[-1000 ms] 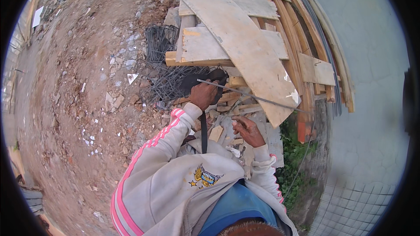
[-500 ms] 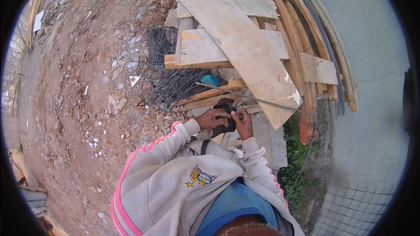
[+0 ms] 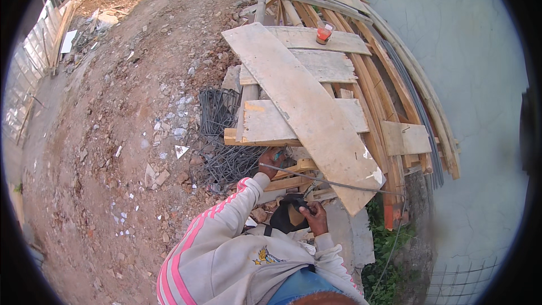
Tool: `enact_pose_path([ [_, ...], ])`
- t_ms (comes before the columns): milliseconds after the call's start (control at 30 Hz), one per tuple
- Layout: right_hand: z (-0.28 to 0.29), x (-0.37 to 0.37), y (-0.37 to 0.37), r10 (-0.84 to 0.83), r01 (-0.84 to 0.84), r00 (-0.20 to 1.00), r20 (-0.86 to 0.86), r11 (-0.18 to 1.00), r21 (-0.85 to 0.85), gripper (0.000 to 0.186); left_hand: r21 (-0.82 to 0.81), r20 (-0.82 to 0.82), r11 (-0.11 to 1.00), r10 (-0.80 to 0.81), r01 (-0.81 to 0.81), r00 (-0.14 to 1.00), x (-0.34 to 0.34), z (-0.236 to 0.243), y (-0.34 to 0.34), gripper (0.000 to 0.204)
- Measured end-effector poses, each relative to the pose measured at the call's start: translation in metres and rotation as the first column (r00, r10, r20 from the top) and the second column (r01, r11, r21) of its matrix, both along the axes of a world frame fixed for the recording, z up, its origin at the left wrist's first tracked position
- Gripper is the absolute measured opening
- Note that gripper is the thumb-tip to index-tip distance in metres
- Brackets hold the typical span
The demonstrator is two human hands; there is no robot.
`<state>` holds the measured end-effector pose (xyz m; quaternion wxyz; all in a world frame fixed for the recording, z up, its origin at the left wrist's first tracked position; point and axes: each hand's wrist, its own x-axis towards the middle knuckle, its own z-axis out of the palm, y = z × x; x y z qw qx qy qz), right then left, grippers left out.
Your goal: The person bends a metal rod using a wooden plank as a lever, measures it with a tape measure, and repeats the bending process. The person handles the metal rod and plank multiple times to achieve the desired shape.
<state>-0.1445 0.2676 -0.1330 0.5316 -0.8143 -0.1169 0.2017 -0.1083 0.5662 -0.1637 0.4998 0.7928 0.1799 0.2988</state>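
My left hand (image 3: 270, 162) is stretched forward beside the wire bundle, its fingers curled round a small blue thing (image 3: 276, 157) that it mostly covers. Close to my body, my right hand (image 3: 315, 218) pinches the edge of a black, cloth-like thing (image 3: 280, 218) with a tan patch showing in it; its exact kind I cannot make out. A thin bent metal rod (image 3: 344, 184) runs from near my left hand across the end of a long board (image 3: 305, 101). Wooden battens (image 3: 291, 182) lie between my two hands.
Dark tie wire (image 3: 226, 158) lies tangled left of the plank stack (image 3: 276, 118). A plastic cup with red contents (image 3: 323, 34) stands on the boards. Long timbers and rods lean along the pale wall (image 3: 474, 107). Rubble ground (image 3: 130, 135) stretches left; green plants (image 3: 384, 248) grow at lower right.
My left hand has left the black thing and reached forward onto the blue thing. My right hand still holds the black thing. The view has tilted up, showing more of the far ground.
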Motion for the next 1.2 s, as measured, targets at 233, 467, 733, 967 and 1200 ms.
enact_pose_path([
  [233, 0.000, -0.008, 0.002, 0.107, -0.097, 0.992, 0.066, 0.986, -0.138, 0.041, 0.021, -0.017, 0.999, 0.029, -0.029, 0.999, -0.013, 0.000, 0.000, 0.032],
  [467, 0.036, -0.015, 0.001, 0.015, -0.010, 0.996, -0.089, 0.999, 0.051, 0.039, -0.152, -0.021, 0.988, -0.033, 0.029, 0.999, -0.020, -0.011, 0.004, 0.025],
  [733, 0.012, -0.012, -0.016, -0.019, 0.028, 0.986, -0.166, 0.998, 0.052, 0.039, 0.062, 0.041, 0.996, 0.064, -0.066, 0.997, -0.044, 0.037, -0.001, 0.017],
  [967, 0.025, -0.021, -0.010, 0.012, -0.001, 0.987, -0.161, 0.998, 0.068, 0.038, 0.195, 0.139, 0.976, 0.074, -0.101, 0.987, -0.046, 0.056, -0.011, 0.013],
  [1200, 0.011, -0.020, -0.018, 0.030, -0.022, 0.991, -0.133, 0.998, 0.058, 0.036, 0.131, 0.128, 0.991, 0.018, -0.035, 0.992, -0.037, 0.064, -0.027, 0.012],
])
